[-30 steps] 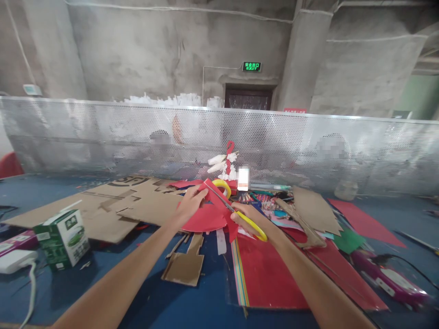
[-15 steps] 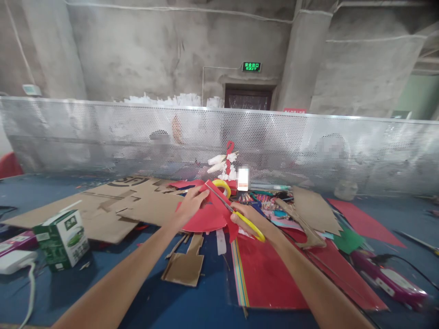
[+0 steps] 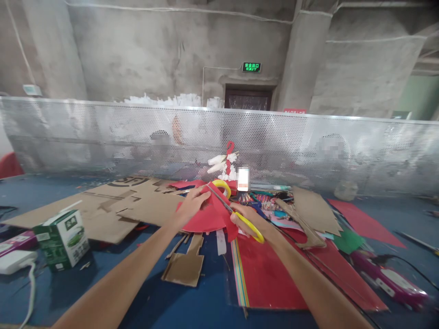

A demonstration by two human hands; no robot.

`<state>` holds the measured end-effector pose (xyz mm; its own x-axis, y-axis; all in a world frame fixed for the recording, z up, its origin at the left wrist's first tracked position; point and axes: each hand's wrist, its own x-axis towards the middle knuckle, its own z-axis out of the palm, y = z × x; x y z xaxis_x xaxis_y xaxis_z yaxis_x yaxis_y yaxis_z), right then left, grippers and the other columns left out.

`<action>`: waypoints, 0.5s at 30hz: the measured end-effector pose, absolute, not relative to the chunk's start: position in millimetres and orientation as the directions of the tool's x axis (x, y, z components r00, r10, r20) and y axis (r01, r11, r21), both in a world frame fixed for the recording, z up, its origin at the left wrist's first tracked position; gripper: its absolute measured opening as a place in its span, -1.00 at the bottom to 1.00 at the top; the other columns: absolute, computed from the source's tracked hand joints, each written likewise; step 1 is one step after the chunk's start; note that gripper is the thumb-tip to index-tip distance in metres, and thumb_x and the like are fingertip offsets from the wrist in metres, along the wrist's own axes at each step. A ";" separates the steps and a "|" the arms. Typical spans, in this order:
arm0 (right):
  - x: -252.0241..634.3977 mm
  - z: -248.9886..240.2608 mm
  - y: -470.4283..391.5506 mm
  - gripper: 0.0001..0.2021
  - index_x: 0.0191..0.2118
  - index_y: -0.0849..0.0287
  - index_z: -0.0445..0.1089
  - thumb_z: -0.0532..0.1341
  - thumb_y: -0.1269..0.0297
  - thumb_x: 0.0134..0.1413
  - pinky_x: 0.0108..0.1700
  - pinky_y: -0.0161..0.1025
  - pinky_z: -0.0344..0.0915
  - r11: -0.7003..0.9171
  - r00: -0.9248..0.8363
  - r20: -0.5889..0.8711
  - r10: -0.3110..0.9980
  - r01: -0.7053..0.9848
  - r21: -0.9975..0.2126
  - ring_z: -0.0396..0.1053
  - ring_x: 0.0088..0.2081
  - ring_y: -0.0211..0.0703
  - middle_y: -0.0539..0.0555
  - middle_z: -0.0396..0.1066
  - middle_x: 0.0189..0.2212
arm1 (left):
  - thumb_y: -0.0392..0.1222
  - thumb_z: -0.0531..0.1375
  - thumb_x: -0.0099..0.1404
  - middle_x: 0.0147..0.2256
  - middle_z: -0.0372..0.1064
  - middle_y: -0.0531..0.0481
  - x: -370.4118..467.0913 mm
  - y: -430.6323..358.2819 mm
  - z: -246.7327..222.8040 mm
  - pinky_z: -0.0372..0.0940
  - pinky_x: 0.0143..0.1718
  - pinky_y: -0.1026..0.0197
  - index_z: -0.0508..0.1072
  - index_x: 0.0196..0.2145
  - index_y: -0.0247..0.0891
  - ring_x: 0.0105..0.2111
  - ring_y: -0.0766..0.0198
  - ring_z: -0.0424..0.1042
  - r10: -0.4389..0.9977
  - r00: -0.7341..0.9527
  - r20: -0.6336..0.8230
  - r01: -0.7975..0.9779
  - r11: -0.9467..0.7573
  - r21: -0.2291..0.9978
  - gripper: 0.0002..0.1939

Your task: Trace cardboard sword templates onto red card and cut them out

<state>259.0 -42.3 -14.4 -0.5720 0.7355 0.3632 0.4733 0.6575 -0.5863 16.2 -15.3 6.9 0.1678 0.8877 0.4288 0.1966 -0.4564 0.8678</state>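
My left hand is closed on the left part of a piece of red paper. From the right, my right hand grips yellow-handled scissors, with the fingers around the handles. The blades point up and left and lie along the red paper, near my left fingertips. Behind the paper shows a yellow ring-shaped roll, which looks like tape. Just beyond it stands a red and white decoration with white petal-like pieces.
Flat cardboard covers the left of the blue table, near a green and white carton. A red paper pack lies under my right forearm. A perforated metal screen runs along the back. A purple power strip sits at right.
The scissors and my right hand have shifted very slightly, and the red paper's lower right flap hangs a little differently. My left hand keeps its hold nearly in place.
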 end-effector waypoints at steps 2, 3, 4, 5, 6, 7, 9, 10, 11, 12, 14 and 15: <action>258.8 -13.9 -42.8 -0.26 0.00 0.25 0.41 0.01 -0.40 0.17 -0.36 -0.33 0.14 0.654 -0.569 0.362 0.738 0.473 -0.590 0.32 -0.40 -0.21 0.03 0.42 -0.39 | 0.04 0.21 0.17 -0.63 0.29 0.12 16.5 -15.1 6.3 0.15 -0.55 0.27 0.34 -0.53 -0.23 -0.63 0.34 0.25 0.889 0.179 0.422 0.193 -0.453 0.870 -0.70; 258.6 -13.3 -43.5 -0.27 -0.02 0.25 0.42 0.01 -0.39 0.17 -0.37 -0.34 0.12 0.650 -0.562 0.363 0.743 0.477 -0.592 0.30 -0.41 -0.23 0.01 0.40 -0.41 | 0.04 0.22 0.17 -0.63 0.29 0.12 16.7 -14.9 5.9 0.15 -0.55 0.27 0.34 -0.53 -0.22 -0.63 0.34 0.25 0.890 0.182 0.418 0.188 -0.449 0.874 -0.70; 258.3 -12.6 -44.2 -0.29 -0.04 0.24 0.43 0.02 -0.39 0.17 -0.37 -0.34 0.10 0.645 -0.554 0.364 0.749 0.483 -0.592 0.28 -0.42 -0.25 -0.01 0.37 -0.43 | 0.04 0.22 0.17 -0.63 0.30 0.12 16.8 -14.7 5.3 0.15 -0.55 0.27 0.34 -0.53 -0.23 -0.64 0.34 0.25 0.891 0.187 0.413 0.183 -0.445 0.877 -0.70; 258.1 -11.9 -44.9 -0.30 -0.05 0.24 0.44 0.03 -0.38 0.17 -0.38 -0.35 0.09 0.641 -0.547 0.365 0.754 0.487 -0.593 0.27 -0.43 -0.26 -0.02 0.35 -0.46 | 0.04 0.22 0.17 -0.63 0.30 0.12 16.9 -14.5 4.7 0.15 -0.55 0.27 0.34 -0.52 -0.23 -0.64 0.34 0.25 0.892 0.191 0.410 0.175 -0.442 0.880 -0.70; 257.9 -11.3 -45.6 -0.31 -0.05 0.23 0.44 0.04 -0.37 0.17 -0.38 -0.35 0.09 0.634 -0.541 0.361 0.759 0.490 -0.598 0.25 -0.45 -0.27 -0.04 0.32 -0.48 | 0.04 0.22 0.18 -0.63 0.29 0.12 16.9 -14.2 3.9 0.14 -0.56 0.27 0.34 -0.52 -0.23 -0.64 0.34 0.25 0.892 0.191 0.410 0.165 -0.441 0.882 -0.70; 257.8 -10.8 -46.2 -0.32 -0.05 0.22 0.44 0.04 -0.36 0.17 -0.39 -0.36 0.08 0.626 -0.538 0.354 0.765 0.491 -0.606 0.24 -0.46 -0.28 -0.05 0.31 -0.49 | 0.04 0.21 0.19 -0.64 0.29 0.13 16.9 -13.8 3.2 0.14 -0.56 0.27 0.33 -0.52 -0.22 -0.65 0.35 0.25 0.891 0.189 0.412 0.154 -0.441 0.884 -0.70; 258.0 -10.4 -46.9 -0.32 -0.03 0.21 0.42 0.05 -0.36 0.17 -0.42 -0.36 0.08 0.611 -0.538 0.337 0.773 0.486 -0.624 0.23 -0.49 -0.29 -0.05 0.29 -0.51 | 0.07 0.18 0.23 -0.65 0.27 0.13 16.8 -13.1 1.7 0.15 -0.56 0.27 0.32 -0.52 -0.22 -0.65 0.34 0.25 0.889 0.182 0.420 0.133 -0.445 0.886 -0.67; 258.3 -10.4 -47.1 -0.33 -0.03 0.21 0.42 0.05 -0.36 0.17 -0.43 -0.37 0.08 0.604 -0.538 0.328 0.776 0.485 -0.633 0.24 -0.50 -0.29 -0.05 0.29 -0.51 | 0.08 0.16 0.25 -0.65 0.26 0.12 16.6 -12.8 1.2 0.15 -0.56 0.26 0.31 -0.53 -0.21 -0.66 0.34 0.26 0.888 0.180 0.422 0.126 -0.447 0.886 -0.65; 258.7 -10.5 -47.3 -0.34 -0.03 0.19 0.41 0.05 -0.36 0.17 -0.44 -0.37 0.08 0.597 -0.538 0.321 0.780 0.486 -0.638 0.25 -0.50 -0.28 -0.05 0.29 -0.51 | 0.09 0.15 0.26 -0.65 0.26 0.12 16.4 -12.5 0.8 0.15 -0.56 0.26 0.29 -0.54 -0.21 -0.66 0.34 0.26 0.887 0.179 0.425 0.124 -0.449 0.885 -0.63; 259.2 -10.7 -47.5 -0.35 -0.03 0.18 0.41 0.05 -0.35 0.18 -0.44 -0.37 0.09 0.594 -0.539 0.314 0.782 0.488 -0.640 0.26 -0.49 -0.27 -0.05 0.28 -0.52 | 0.09 0.15 0.26 -0.66 0.25 0.12 16.2 -12.3 0.6 0.15 -0.56 0.26 0.29 -0.55 -0.21 -0.66 0.34 0.25 0.886 0.179 0.427 0.127 -0.452 0.883 -0.62; 260.0 -11.1 -47.8 -0.38 -0.04 0.17 0.39 0.05 -0.34 0.19 -0.44 -0.37 0.11 0.597 -0.543 0.313 0.780 0.493 -0.633 0.30 -0.48 -0.25 -0.05 0.29 -0.52 | 0.10 0.16 0.26 -0.66 0.26 0.12 15.8 -12.2 0.9 0.14 -0.57 0.26 0.28 -0.56 -0.21 -0.66 0.34 0.25 0.883 0.182 0.432 0.135 -0.458 0.879 -0.62; 260.3 -11.3 -47.9 -0.38 -0.04 0.16 0.38 0.05 -0.33 0.20 -0.45 -0.37 0.12 0.600 -0.547 0.313 0.777 0.492 -0.630 0.31 -0.48 -0.25 -0.04 0.30 -0.52 | 0.10 0.16 0.25 -0.66 0.26 0.12 15.7 -12.4 1.4 0.14 -0.57 0.26 0.28 -0.56 -0.21 -0.66 0.34 0.24 0.882 0.182 0.434 0.141 -0.461 0.876 -0.62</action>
<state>260.3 -47.9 -11.3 -0.5470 0.7766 0.3126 0.4923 0.6004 -0.6302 15.7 -12.4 1.4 0.1824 0.8821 0.4343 0.1410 -0.4606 0.8763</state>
